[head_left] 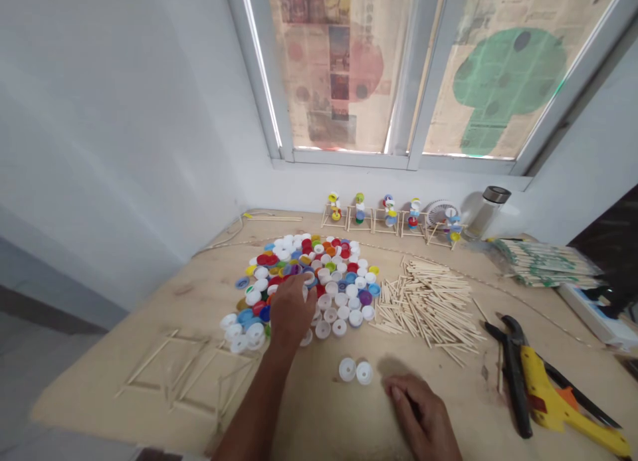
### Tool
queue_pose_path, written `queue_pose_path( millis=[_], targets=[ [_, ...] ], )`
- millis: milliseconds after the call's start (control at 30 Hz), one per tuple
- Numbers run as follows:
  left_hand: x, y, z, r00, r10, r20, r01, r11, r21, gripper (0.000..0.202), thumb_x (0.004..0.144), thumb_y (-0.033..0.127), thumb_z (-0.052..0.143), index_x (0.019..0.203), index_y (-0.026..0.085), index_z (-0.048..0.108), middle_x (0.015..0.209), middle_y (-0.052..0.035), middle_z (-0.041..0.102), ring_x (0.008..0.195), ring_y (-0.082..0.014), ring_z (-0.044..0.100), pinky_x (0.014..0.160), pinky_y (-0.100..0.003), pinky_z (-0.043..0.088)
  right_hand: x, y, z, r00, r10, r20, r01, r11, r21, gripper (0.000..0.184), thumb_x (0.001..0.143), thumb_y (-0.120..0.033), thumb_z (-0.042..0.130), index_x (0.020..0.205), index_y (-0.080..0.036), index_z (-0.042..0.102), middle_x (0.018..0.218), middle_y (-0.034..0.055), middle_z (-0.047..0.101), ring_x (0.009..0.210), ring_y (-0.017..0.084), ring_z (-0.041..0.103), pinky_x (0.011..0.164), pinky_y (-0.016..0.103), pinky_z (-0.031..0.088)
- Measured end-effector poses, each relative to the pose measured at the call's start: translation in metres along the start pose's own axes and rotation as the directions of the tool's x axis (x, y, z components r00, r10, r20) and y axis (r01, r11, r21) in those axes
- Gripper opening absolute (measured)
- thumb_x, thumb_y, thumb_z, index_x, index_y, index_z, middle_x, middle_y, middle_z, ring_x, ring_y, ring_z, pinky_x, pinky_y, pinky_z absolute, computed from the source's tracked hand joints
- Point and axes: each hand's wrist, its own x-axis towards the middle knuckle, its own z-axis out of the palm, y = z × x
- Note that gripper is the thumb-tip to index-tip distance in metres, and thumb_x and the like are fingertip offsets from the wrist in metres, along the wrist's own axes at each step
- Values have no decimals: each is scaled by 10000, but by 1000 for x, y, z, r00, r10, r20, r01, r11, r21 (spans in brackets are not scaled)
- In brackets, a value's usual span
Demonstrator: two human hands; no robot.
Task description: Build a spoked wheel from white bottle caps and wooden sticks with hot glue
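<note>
My left hand (292,308) reaches into a spread pile of plastic bottle caps (341,298) in white, red, blue, yellow and other colours. Its fingers are bent down and closed around a white bottle cap (306,292), partly hidden by the hand. My right hand (423,411) rests on the tabletop with its fingers curled in and nothing visible in them. Just left of it, two white bottle caps (355,370) lie side by side, touching. Thin wooden sticks (428,308) are heaped to the right of the pile.
Stick frames (172,374) stand at the front left. Several small wheels of caps on stick stands (389,215) line the wall, near a fan (442,212) and a flask (486,212). At right are black-handled pliers (513,374), a yellow glue gun (548,394), bagged sticks (545,262) and a power strip (595,315).
</note>
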Motion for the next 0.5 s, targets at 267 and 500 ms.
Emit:
queue_pose_path(
  millis=[267, 500],
  targets=[
    [31, 11, 22, 990, -24, 138, -2, 983, 182, 389, 768, 146, 506, 1149, 157, 584, 1129, -153, 625, 1032, -309, 574, 825, -430, 466, 4, 7, 2, 991, -124, 44, 127, 990, -68, 251, 936, -330, 434, 917, -246, 669, 792, 66, 706, 747, 202, 655, 699, 300, 514],
    [33, 23, 37, 972, 145, 184, -170, 978, 125, 373, 774, 55, 479, 1079, 213, 622, 1149, -42, 637, 1093, -181, 557, 934, -293, 435, 1, 14, 13, 986, -158, -56, 150, 981, -126, 227, 917, -316, 456, 835, -273, 663, 719, 33, 706, 658, 197, 660, 667, 315, 493]
  ],
)
